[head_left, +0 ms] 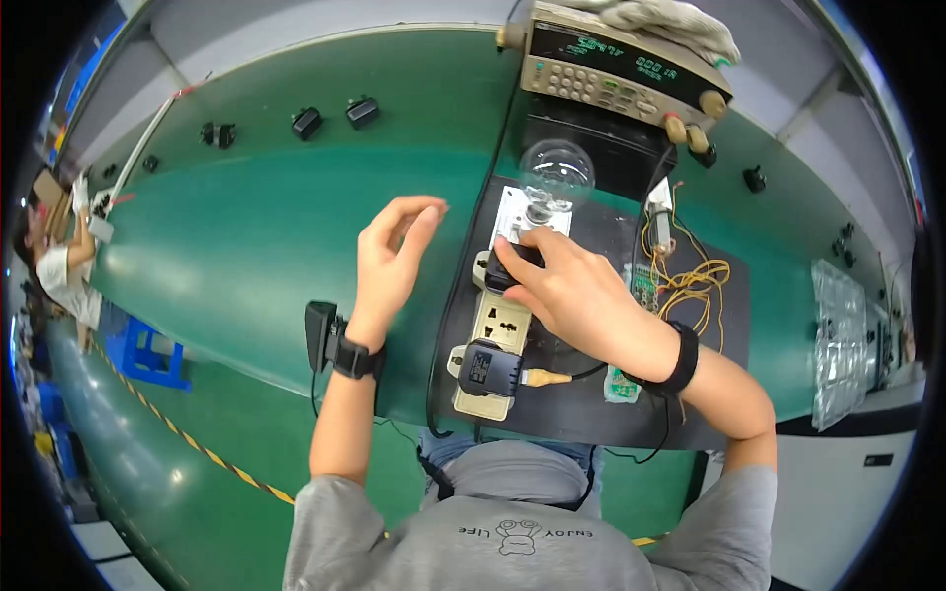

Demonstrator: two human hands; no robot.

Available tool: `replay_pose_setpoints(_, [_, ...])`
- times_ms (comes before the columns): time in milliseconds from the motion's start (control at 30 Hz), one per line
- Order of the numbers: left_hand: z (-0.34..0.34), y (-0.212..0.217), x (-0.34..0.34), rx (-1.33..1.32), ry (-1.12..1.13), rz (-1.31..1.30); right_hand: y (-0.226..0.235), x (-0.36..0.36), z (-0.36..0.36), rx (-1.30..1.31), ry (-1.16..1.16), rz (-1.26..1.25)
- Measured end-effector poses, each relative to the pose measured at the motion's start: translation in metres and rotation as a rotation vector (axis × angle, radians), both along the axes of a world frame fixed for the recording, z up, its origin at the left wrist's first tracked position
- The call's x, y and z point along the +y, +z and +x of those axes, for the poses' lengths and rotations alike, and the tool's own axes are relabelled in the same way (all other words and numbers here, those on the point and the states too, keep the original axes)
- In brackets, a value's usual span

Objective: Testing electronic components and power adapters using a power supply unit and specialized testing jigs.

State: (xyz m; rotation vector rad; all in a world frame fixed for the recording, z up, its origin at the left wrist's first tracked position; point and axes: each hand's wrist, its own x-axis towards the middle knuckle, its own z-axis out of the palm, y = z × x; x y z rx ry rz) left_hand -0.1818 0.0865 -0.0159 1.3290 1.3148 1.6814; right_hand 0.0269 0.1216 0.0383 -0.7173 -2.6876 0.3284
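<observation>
My right hand (576,291) grips a black plug-in adapter (503,273) at the upper part of a cream power strip (503,323), thumb and fingers around it. How far its pins sit in the socket is hidden. Lower on the strip, a second black adapter (490,368) with a small display is plugged in, and a yellow-ended cable plug (545,377) meets its right side. My left hand (392,261) hovers over the green table left of the strip, fingers apart, holding nothing. Just beyond my right hand, a clear glass bulb (558,169) stands on a white plate (509,212).
A bench instrument (621,74) with a lit display stands at the back. Right on the black board (581,409) lie yellow wires (705,286) and a green circuit board (644,286). Black adapters (362,111) sit along the far left. Clear plastic packaging (840,340) lies right. Another person (69,261) works far left.
</observation>
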Motion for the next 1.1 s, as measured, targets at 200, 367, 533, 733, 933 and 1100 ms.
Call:
replay_pose_setpoints(200, [0.012,0.020,-0.064,0.302,-0.230,0.186,0.013,-0.017,0.042,0.120,-0.017,-0.106])
replay_pose_setpoints(367, [0.027,0.028,-0.077,0.523,-0.496,-0.049,-0.002,-0.048,0.067,0.207,0.137,-0.441])
replay_pose_setpoints(533, [0.029,0.029,-0.077,0.593,-0.521,-0.097,-0.004,-0.018,0.072,0.294,-0.156,-0.270])
replay_pose_setpoints(733, [0.026,0.046,-0.086,0.282,-0.489,0.101,-0.030,-0.002,0.055,0.456,-0.143,-0.201])
replay_pose_setpoints(933, [-0.010,0.049,-0.033,0.471,-0.119,0.287,-0.031,0.000,0.060,0.476,-0.141,-0.179])
replay_pose_setpoints(1100, [-0.049,-0.016,0.065,0.324,0.272,-0.014,-0.031,-0.004,0.052,0.464,-0.116,-0.181])
